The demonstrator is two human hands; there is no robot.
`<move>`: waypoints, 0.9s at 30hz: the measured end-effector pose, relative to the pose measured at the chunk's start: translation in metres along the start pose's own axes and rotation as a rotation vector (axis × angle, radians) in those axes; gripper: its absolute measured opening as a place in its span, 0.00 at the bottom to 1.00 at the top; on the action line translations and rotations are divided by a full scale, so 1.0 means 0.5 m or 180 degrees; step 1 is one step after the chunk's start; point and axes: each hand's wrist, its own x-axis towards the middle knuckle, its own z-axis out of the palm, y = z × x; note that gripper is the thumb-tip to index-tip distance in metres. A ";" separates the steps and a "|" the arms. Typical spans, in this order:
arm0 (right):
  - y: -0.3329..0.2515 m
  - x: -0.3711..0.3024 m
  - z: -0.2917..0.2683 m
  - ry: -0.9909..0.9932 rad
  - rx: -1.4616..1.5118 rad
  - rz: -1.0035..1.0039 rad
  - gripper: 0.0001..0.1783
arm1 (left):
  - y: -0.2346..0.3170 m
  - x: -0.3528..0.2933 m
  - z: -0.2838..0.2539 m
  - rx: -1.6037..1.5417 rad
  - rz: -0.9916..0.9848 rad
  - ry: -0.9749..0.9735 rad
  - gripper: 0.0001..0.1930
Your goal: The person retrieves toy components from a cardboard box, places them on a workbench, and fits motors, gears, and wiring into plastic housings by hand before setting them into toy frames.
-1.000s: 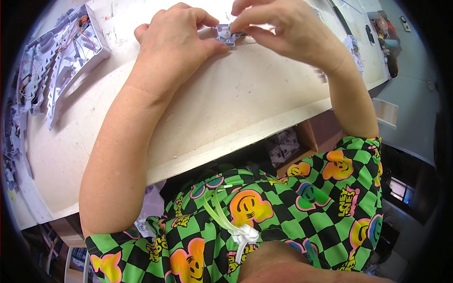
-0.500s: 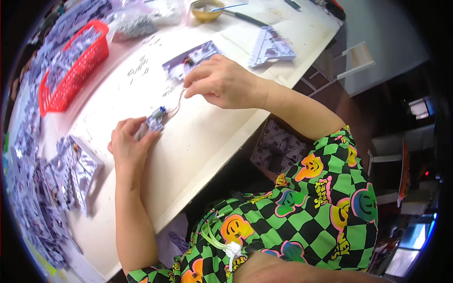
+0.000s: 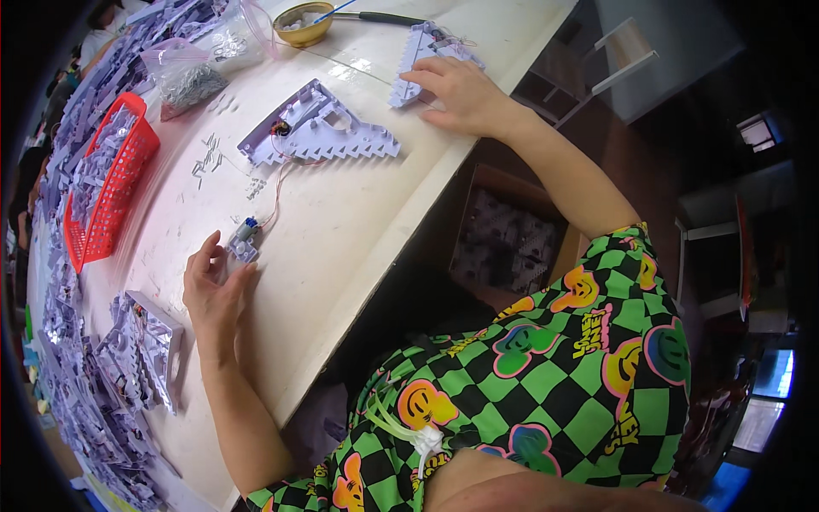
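Observation:
My left hand (image 3: 217, 294) rests on the white table with thumb and fingers apart. Just beyond its fingertips lies a small motor unit (image 3: 245, 242), grey with a blue end. Thin reddish wires run from that unit to a lavender plastic half-shell (image 3: 320, 132) with a toothed edge, lying in the middle of the table. At the far right my right hand (image 3: 467, 96) reaches over a second toothed half-shell (image 3: 412, 70), fingers spread over its near side and thumb apart. Whether the fingertips press on that shell is hard to tell.
A red basket (image 3: 109, 200) of lavender parts stands at the left, beside a long heap of similar pieces (image 3: 64, 367). Loose screws (image 3: 207, 160), a bag of screws (image 3: 189, 85) and a gold bowl (image 3: 304, 32) lie farther back. Another shell (image 3: 158, 350) sits left of my left arm.
My right hand has let go of the wires and moved away to the far right shell. The middle half-shell now lies fully in view. My left fingers have loosened from the motor unit.

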 end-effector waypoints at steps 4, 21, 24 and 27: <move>0.031 -0.016 -0.012 0.0236 -0.0245 0.0032 0.36 | 0.016 0.002 0.000 0.0439 0.0142 -0.0055 0.30; 0.033 0.053 0.015 0.1249 -0.0085 0.0132 0.40 | 0.035 0.017 -0.007 0.0982 0.0368 0.0209 0.22; -0.094 0.079 0.012 0.0991 0.0005 -0.0893 0.30 | 0.045 0.019 -0.014 0.1010 0.0372 0.0279 0.21; -0.158 0.099 0.029 0.0264 0.0186 -0.0605 0.27 | 0.047 0.031 -0.009 0.1006 0.0342 0.0306 0.21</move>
